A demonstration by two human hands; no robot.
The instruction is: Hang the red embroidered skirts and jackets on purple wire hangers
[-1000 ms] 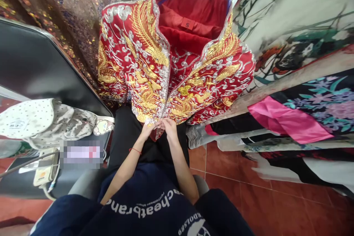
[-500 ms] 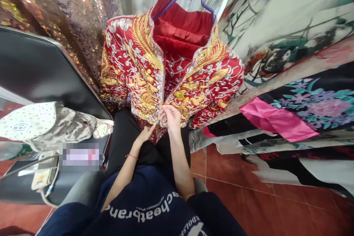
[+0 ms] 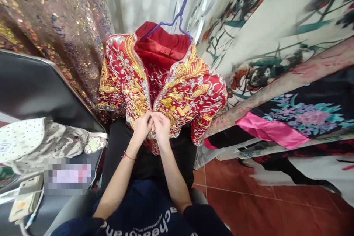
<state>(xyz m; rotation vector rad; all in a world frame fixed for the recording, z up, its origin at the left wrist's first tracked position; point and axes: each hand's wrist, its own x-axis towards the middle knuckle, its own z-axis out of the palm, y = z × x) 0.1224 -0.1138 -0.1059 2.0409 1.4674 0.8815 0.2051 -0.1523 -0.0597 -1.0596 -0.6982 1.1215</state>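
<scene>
A red jacket (image 3: 182,99) with gold and silver embroidery hangs before me on a purple hanger (image 3: 181,9). Its collar stands apart at the top, and a small size label (image 3: 165,51) shows inside. My left hand (image 3: 143,128), with a red string bracelet at the wrist, is closed at the jacket's front edge. Pressed up beside it, my right hand (image 3: 162,127) pinches at the same spot, low on the front opening where the two halves meet. The fingers cover whatever small part of the front they grip. The jacket's lower hem reaches down over my lap.
A black chair (image 3: 41,77) at left bears a dotted cloth bag (image 3: 55,140), a power strip (image 3: 26,195) and a blurred-out item (image 3: 69,176). Sequined fabric (image 3: 69,18) hangs behind it. Several garments, one black with flowers (image 3: 312,114), hang at right above the red tiled floor (image 3: 229,188).
My left hand has risen from the hem to meet my right hand at the front opening. In the picture the jacket and hanger sit lower and further left.
</scene>
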